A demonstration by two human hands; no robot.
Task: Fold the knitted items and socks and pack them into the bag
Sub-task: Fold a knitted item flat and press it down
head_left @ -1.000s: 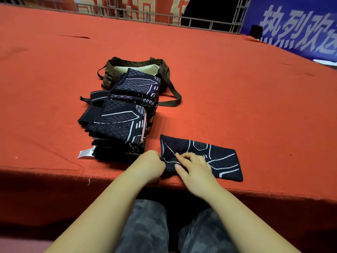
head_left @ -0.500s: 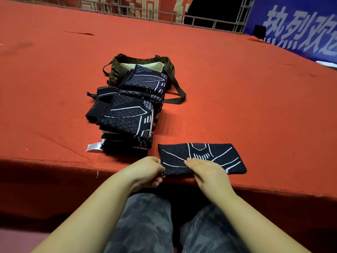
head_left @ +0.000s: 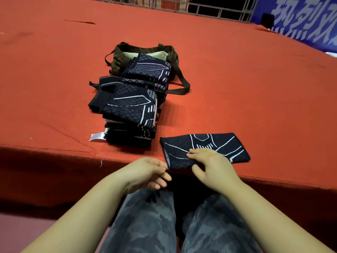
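Red-orange felt covers the large table (head_left: 237, 88), whose near edge runs across the lower middle of the head view. Beyond its far edge a metal railing (head_left: 209, 10) is seen, and a blue banner with white characters (head_left: 300, 21) is hung at the upper right. At the bottom of the view, grey camouflage trousers (head_left: 164, 225) are shown below the table edge.

On the table, left of centre, an olive-brown bag (head_left: 116, 61) with a pale lining is laid on its side, its mouth turned towards the viewer and its dark strap (head_left: 182, 83) looped out to the right. A stack of folded dark knitted items (head_left: 131, 106), patterned with white lines and diamonds, is spread from the bag's mouth towards the near edge; a white label (head_left: 96, 136) is stuck out at the stack's lower left.

Just right of the stack, close to the table edge, a single dark knitted item (head_left: 218, 145) is laid flat. Its near left part is pinched by the right hand (head_left: 209, 165), fingers on top and thumb at the edge. The left hand (head_left: 145, 172) is held just beside the item's left corner, fingers loosely curled; whether the fabric is touched cannot be told.
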